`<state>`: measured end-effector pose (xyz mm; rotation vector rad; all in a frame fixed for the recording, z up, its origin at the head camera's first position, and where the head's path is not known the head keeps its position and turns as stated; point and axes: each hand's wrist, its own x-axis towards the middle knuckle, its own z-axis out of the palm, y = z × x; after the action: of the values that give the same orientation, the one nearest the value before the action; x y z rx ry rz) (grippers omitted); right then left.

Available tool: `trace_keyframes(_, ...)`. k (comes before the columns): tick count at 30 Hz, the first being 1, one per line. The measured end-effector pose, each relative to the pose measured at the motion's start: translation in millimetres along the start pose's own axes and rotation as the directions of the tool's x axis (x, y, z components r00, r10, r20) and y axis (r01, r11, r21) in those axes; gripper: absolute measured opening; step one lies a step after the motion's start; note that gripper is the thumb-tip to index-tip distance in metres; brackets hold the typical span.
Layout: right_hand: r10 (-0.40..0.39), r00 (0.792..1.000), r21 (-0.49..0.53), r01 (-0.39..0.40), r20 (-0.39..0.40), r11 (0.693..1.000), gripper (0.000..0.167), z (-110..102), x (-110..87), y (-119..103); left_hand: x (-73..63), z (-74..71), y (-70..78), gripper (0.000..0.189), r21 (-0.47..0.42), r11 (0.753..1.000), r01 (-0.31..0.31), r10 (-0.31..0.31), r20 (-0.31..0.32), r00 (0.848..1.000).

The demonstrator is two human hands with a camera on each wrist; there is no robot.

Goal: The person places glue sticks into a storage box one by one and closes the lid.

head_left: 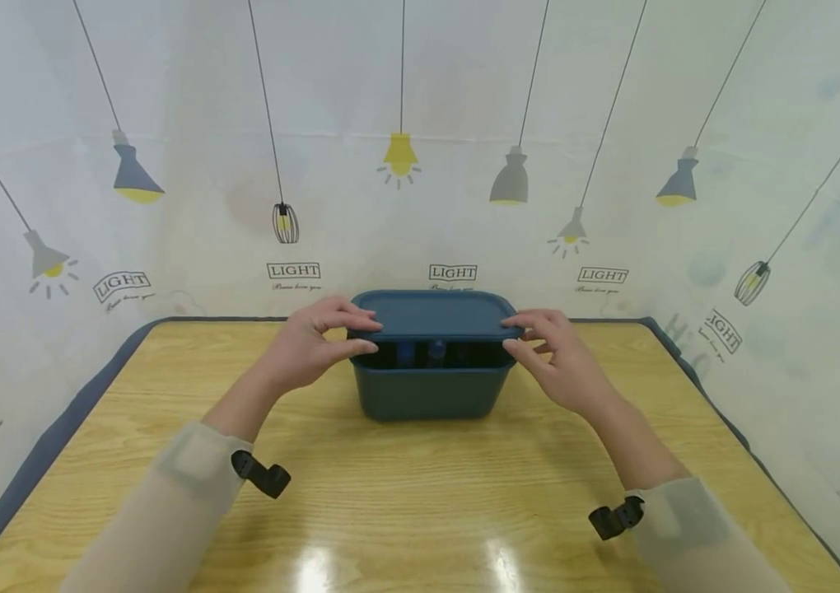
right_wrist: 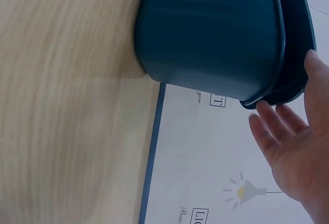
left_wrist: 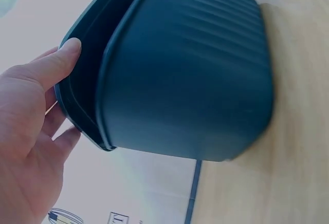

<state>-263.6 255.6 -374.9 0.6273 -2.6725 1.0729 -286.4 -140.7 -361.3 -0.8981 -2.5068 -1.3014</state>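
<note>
A dark teal plastic storage box (head_left: pixel 431 395) stands on the table, its lid (head_left: pixel 438 315) tilted up at the front and low at the back. At the lid's left end my left hand (head_left: pixel 316 342) pinches the edge, thumb underneath and fingers on top. My right hand (head_left: pixel 557 358) grips the right end the same way. Through the front gap a few blue-topped things (head_left: pixel 437 350) show dimly inside; the rest of the contents is hidden. In the left wrist view the thumb presses the underside of the lid (left_wrist: pixel 79 85). The right wrist view shows the box's ribbed side (right_wrist: pixel 211 34) beside the right fingers.
The light wooden table (head_left: pixel 420 486) has a dark blue edge. Behind and at both sides hangs a white cloth (head_left: pixel 346 231) printed with lamps, close behind the box. Each forearm wears a black wrist camera (head_left: pixel 260 473).
</note>
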Motion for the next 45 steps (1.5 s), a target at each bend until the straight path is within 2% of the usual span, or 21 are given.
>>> trace_keyframes(8, 0.025, 0.999, 0.003, -0.025, 0.020, 1.000, 0.044, 11, -10.6, 9, -15.7, 13.9, -10.2, 0.027, 0.006, 0.999, -0.039, 0.039, -0.024, 0.999)
trace_keyframes(22, 0.035, 0.999, 0.030, -0.035, -0.003, 0.999, 0.044, 19, -16.4, 11, -26.2, 24.0, -17.6, 0.028, 0.037, 0.989, -0.144, 0.146, -0.086, 0.986)
trace_keyframes(31, 0.011, 1.000, 0.038, -0.011, -0.012, 0.999, 0.041, 20, -20.1, 13, -32.4, 27.3, -16.3, 0.028, 0.017, 0.989, -0.144, 0.145, -0.103, 0.984)
trace_keyframes(35, 0.014, 1.000, 0.041, -0.013, -0.003, 0.999, 0.043, 21, -21.2, 13, -34.1, 29.7, -17.6, 0.026, 0.025, 0.991, -0.130, 0.132, -0.097, 0.986)
trace_keyframes(41, 0.022, 1.000, 0.044, -0.022, -0.001, 0.999, 0.043, 22, -21.7, 15, -35.8, 34.1, -21.5, 0.025, 0.017, 0.988, -0.151, 0.152, -0.112, 0.982)
trace_keyframes(45, 0.025, 1.000, 0.042, -0.025, -0.001, 0.999, 0.044, 23, -21.9, 17, -36.2, 35.1, -21.9, 0.025, 0.003, 0.990, -0.144, 0.143, -0.118, 0.983)
